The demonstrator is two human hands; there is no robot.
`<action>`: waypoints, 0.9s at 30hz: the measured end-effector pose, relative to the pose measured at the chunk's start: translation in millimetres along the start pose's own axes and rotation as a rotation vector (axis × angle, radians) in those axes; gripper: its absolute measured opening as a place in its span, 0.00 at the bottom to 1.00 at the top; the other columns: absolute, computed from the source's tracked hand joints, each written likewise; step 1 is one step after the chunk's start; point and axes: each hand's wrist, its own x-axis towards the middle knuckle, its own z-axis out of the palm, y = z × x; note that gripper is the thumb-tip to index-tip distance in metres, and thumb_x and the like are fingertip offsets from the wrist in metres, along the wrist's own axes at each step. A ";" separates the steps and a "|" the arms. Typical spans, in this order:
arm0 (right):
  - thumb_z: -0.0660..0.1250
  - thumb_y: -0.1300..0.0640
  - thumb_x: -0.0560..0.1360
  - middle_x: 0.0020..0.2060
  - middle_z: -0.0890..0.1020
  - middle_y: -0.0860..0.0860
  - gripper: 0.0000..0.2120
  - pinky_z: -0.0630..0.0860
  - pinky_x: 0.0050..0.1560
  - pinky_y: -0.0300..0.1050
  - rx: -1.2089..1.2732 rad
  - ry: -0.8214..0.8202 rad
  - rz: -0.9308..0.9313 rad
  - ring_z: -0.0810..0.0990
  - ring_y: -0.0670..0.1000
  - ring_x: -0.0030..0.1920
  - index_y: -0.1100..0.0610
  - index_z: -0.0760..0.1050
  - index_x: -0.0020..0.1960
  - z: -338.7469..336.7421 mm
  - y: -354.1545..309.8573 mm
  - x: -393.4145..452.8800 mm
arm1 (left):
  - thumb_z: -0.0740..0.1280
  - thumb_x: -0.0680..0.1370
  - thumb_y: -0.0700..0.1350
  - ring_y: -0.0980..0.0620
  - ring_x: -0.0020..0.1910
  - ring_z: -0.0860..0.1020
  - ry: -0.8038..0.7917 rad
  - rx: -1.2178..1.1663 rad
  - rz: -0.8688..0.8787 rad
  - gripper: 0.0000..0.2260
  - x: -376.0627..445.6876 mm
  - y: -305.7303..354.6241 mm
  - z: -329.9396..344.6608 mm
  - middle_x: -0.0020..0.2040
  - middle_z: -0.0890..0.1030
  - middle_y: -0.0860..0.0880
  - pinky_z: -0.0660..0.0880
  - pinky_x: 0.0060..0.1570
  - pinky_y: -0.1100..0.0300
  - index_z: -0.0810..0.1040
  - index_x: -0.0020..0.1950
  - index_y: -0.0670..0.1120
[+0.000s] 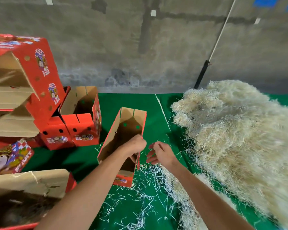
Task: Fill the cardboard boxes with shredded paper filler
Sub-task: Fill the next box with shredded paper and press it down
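The open cardboard box stands in the middle of the green table, mouth up and leaning a little away from the person, and from where I stand its inside looks bare: brown walls, two green dots at the far end, no filler that I can make out. The left hand is clenched over the box's right-hand wall near the rim, fingers tucked inside and thumb side out, so its grip is on the cardboard itself. The right hand hovers just beside it, fingers loosely spread and holding nothing.

The shredded paper filler lies heaped to the right, a big pale mound well apart from the box, with thinner loose strands scattered on the cloth under the right forearm.

As I judge it, this box is just being steadied for its first handful. Done well, the left hand would keep that wall pinned so the tall, narrow box does not tip, while the free hand reaches to the mound rather than the scattered strands, takes a full loose clump, and drops it straight down the opening, pressing lightly so it settles toward the bottom.

More empty red boxes wait stacked at the left.
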 end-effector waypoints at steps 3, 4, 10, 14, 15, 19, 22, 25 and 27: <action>0.58 0.47 0.84 0.53 0.82 0.55 0.14 0.82 0.50 0.58 -0.015 0.151 0.005 0.84 0.54 0.47 0.54 0.72 0.63 -14.0 18.6 16.8 | 0.59 0.79 0.44 0.40 0.44 0.83 -0.076 0.187 0.014 0.10 -18.1 -2.7 2.5 0.50 0.83 0.41 0.82 0.40 0.44 0.78 0.54 0.44; 0.58 0.44 0.83 0.55 0.81 0.56 0.17 0.82 0.54 0.57 0.023 0.150 0.013 0.83 0.54 0.51 0.54 0.70 0.65 -16.5 23.8 22.3 | 0.60 0.78 0.45 0.43 0.44 0.82 -0.110 0.242 0.017 0.10 -23.9 -5.2 3.3 0.49 0.83 0.42 0.80 0.44 0.50 0.79 0.51 0.43; 0.50 0.32 0.81 0.66 0.76 0.60 0.33 0.69 0.68 0.52 0.063 0.288 0.099 0.76 0.60 0.63 0.58 0.71 0.69 -35.7 44.7 29.3 | 0.61 0.77 0.40 0.49 0.32 0.67 -0.231 0.599 -0.139 0.03 -60.4 -17.0 6.2 0.37 0.71 0.44 0.64 0.34 0.56 0.71 0.43 0.44; 0.52 0.28 0.78 0.56 0.83 0.61 0.38 0.79 0.60 0.59 0.214 0.039 0.207 0.83 0.60 0.57 0.60 0.77 0.64 -41.0 65.0 15.8 | 0.67 0.75 0.45 0.46 0.39 0.77 -0.331 0.705 -0.324 0.10 -82.1 -21.6 8.5 0.47 0.78 0.44 0.75 0.39 0.56 0.76 0.54 0.41; 0.57 0.31 0.79 0.50 0.85 0.60 0.33 0.83 0.52 0.55 0.231 -0.009 0.176 0.85 0.59 0.51 0.60 0.79 0.59 -40.9 69.6 9.9 | 0.68 0.75 0.50 0.47 0.42 0.79 -0.362 0.667 -0.352 0.14 -86.7 -22.3 10.2 0.47 0.79 0.47 0.77 0.39 0.55 0.77 0.55 0.43; 0.61 0.54 0.83 0.45 0.86 0.58 0.14 0.84 0.40 0.45 0.204 -0.082 0.063 0.87 0.55 0.43 0.61 0.81 0.57 -39.6 83.1 -8.4 | 0.61 0.68 0.77 0.47 0.63 0.78 -0.358 0.480 -0.233 0.37 -98.3 -20.8 17.0 0.67 0.78 0.52 0.74 0.64 0.42 0.78 0.66 0.54; 0.59 0.60 0.84 0.46 0.86 0.58 0.11 0.85 0.41 0.48 0.172 -0.056 0.062 0.87 0.57 0.45 0.59 0.80 0.58 -42.8 87.3 -20.1 | 0.52 0.71 0.79 0.42 0.71 0.70 -0.322 0.289 -0.201 0.39 -96.9 -22.1 24.4 0.76 0.69 0.49 0.69 0.68 0.40 0.75 0.71 0.55; 0.58 0.61 0.84 0.45 0.87 0.60 0.11 0.84 0.41 0.49 0.153 -0.035 0.056 0.87 0.59 0.46 0.62 0.78 0.57 -42.8 92.6 -44.0 | 0.53 0.78 0.71 0.43 0.72 0.69 -0.343 0.394 -0.193 0.33 -84.3 -27.9 36.2 0.77 0.66 0.49 0.70 0.67 0.40 0.69 0.76 0.52; 0.58 0.60 0.84 0.43 0.87 0.59 0.11 0.84 0.39 0.50 0.159 0.022 0.047 0.87 0.59 0.44 0.64 0.78 0.56 -41.5 101.3 -61.2 | 0.59 0.77 0.66 0.48 0.59 0.78 -0.418 0.610 -0.162 0.33 -78.2 -32.9 47.5 0.71 0.74 0.50 0.77 0.59 0.50 0.67 0.76 0.48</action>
